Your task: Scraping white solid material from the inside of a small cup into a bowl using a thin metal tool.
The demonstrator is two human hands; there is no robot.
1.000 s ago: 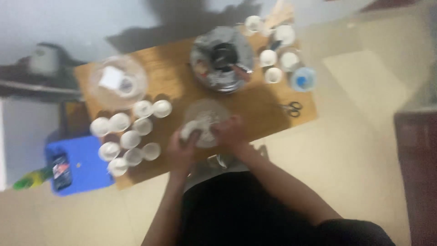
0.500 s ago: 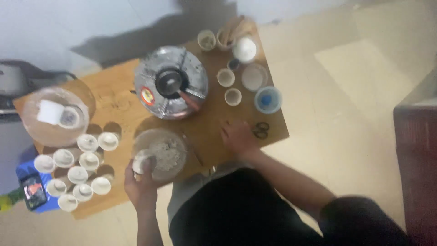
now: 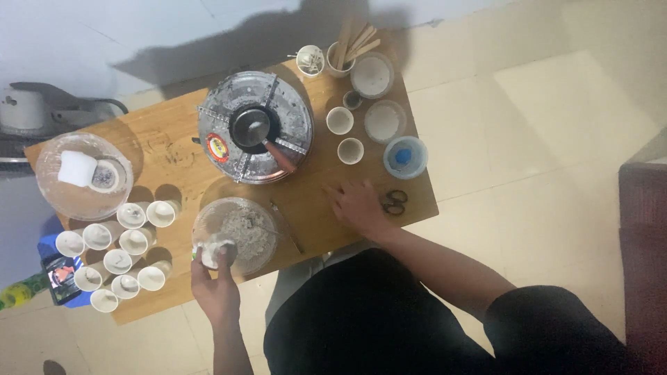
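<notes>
My left hand (image 3: 217,285) holds a small white cup (image 3: 210,254) at the near rim of a clear glass bowl (image 3: 258,260) with grey crumbly material in it. My right hand (image 3: 358,206) lies flat on the wooden table (image 3: 174,149), fingers spread, holding nothing. A pair of scissors (image 3: 395,202) lies just right of it. Beyond the bowl stands a round metal stove (image 3: 254,126) with a small dark pot and a red-handled tool on top.
Several small white cups (image 3: 114,243) cluster at the table's left front. A clear bowl (image 3: 82,175) with a white block is far left. Cups, white lids, a blue lid (image 3: 405,157) and a pot of wooden sticks (image 3: 344,55) fill the far right. A phone (image 3: 61,276) lies on a blue stool.
The view has shifted. My right hand left the bowl and moved right onto the table near the scissors. My left hand stays at the bowl's rim with the cup.
</notes>
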